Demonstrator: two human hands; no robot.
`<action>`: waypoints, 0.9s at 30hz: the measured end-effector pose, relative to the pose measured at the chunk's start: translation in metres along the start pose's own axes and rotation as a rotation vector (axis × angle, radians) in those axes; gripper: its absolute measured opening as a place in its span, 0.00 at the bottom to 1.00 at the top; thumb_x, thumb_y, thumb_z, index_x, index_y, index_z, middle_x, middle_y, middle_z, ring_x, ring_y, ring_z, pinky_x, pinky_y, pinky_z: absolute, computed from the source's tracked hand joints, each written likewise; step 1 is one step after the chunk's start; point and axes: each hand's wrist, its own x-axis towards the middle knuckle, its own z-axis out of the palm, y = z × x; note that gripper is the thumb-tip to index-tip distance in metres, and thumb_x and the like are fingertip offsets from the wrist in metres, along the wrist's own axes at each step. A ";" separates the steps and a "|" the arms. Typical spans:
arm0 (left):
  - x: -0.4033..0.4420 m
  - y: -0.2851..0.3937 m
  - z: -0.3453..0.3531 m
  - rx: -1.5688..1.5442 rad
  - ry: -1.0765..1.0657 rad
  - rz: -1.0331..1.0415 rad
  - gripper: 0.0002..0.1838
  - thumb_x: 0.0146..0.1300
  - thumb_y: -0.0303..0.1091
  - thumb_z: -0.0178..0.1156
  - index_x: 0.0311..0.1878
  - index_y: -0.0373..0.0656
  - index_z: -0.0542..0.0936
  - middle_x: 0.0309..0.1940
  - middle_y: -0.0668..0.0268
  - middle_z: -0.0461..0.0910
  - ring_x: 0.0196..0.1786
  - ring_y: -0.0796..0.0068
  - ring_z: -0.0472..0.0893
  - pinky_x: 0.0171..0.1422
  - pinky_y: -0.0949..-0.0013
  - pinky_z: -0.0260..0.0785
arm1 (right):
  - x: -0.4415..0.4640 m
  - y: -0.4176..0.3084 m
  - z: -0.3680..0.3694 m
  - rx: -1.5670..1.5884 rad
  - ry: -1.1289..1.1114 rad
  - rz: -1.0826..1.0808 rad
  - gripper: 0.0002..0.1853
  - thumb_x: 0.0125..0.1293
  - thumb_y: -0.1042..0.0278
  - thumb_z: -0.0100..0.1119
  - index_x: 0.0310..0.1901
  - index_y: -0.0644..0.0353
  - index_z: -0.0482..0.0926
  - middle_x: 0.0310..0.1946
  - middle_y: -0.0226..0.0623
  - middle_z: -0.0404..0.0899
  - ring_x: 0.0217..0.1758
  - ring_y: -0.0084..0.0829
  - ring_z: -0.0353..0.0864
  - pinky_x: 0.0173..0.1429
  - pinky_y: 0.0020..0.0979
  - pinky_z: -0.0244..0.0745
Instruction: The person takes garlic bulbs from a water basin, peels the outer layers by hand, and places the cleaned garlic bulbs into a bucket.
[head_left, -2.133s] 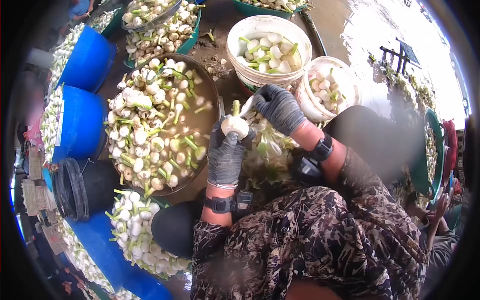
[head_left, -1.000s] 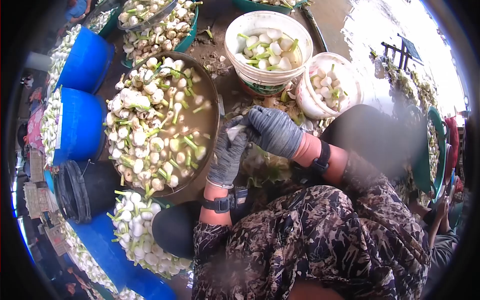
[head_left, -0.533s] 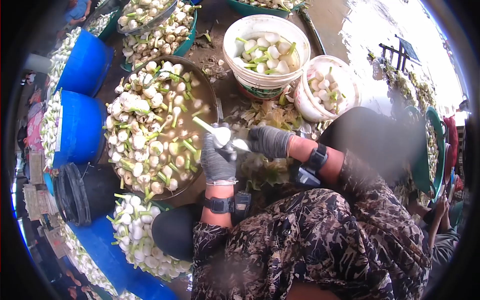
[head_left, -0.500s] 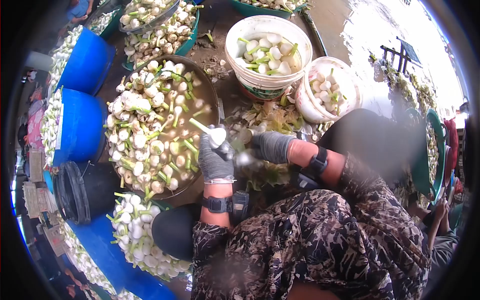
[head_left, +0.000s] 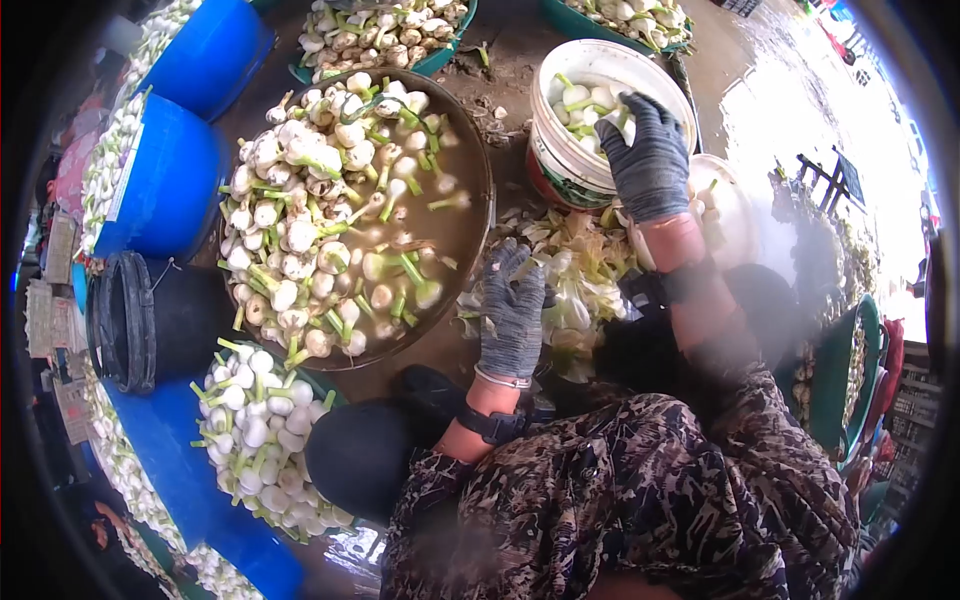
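My right hand [head_left: 648, 160], in a grey glove, reaches over the rim of a white bucket [head_left: 560, 165]. A pale garlic bulb [head_left: 627, 122] shows between its thumb and fingers. In the bucket lie more white garlic bulbs [head_left: 577, 97] with short green stalks. My left hand [head_left: 512, 305], gloved too, is above the ground beside the wide round basin [head_left: 487, 215]; its fingers are loosely bent and apart, with no bulb seen in them. Muddy water and many garlic bulbs [head_left: 300, 235] with dirty skins fill the basin. Peeled-off leaves [head_left: 575, 265] lie between my hands.
A second white bucket [head_left: 735, 205] stands behind my right wrist. Blue tubs [head_left: 170, 180] and a black bucket [head_left: 195, 315] line the left. Clean bulbs [head_left: 258, 430] are heaped near my knee. Green basins [head_left: 455, 55] stand beyond.
My right hand has moved from beside the left to over the white bucket. The bulb has left my left hand, which has opened and dropped lower. The view has shifted.
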 end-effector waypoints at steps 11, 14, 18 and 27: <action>0.010 -0.011 -0.039 -0.057 0.226 0.100 0.16 0.74 0.30 0.49 0.62 0.38 0.71 0.55 0.64 0.77 0.56 0.75 0.75 0.63 0.69 0.69 | -0.091 -0.119 0.216 -0.065 -1.206 -0.403 0.17 0.62 0.54 0.58 0.46 0.55 0.83 0.47 0.43 0.83 0.49 0.45 0.83 0.56 0.45 0.76; 0.013 -0.018 -0.051 0.048 0.286 0.138 0.15 0.74 0.30 0.49 0.61 0.37 0.72 0.56 0.64 0.75 0.57 0.74 0.75 0.63 0.69 0.69 | -0.094 -0.128 0.214 -0.020 -1.298 -0.468 0.17 0.65 0.56 0.55 0.45 0.55 0.86 0.47 0.44 0.85 0.49 0.43 0.84 0.54 0.44 0.77; 0.019 -0.014 -0.052 -0.350 0.405 -0.046 0.23 0.73 0.34 0.53 0.66 0.36 0.65 0.63 0.60 0.68 0.63 0.71 0.70 0.65 0.67 0.66 | -0.076 -0.117 0.177 0.146 -1.284 -0.014 0.17 0.72 0.57 0.48 0.44 0.56 0.86 0.39 0.45 0.86 0.43 0.41 0.86 0.48 0.39 0.78; 0.030 -0.008 -0.019 -0.654 -0.050 -0.147 0.23 0.75 0.41 0.49 0.70 0.50 0.65 0.63 0.62 0.73 0.59 0.65 0.78 0.61 0.60 0.73 | -0.066 -0.075 0.033 1.231 -1.152 1.052 0.19 0.73 0.52 0.52 0.43 0.62 0.82 0.34 0.35 0.83 0.36 0.26 0.81 0.44 0.30 0.76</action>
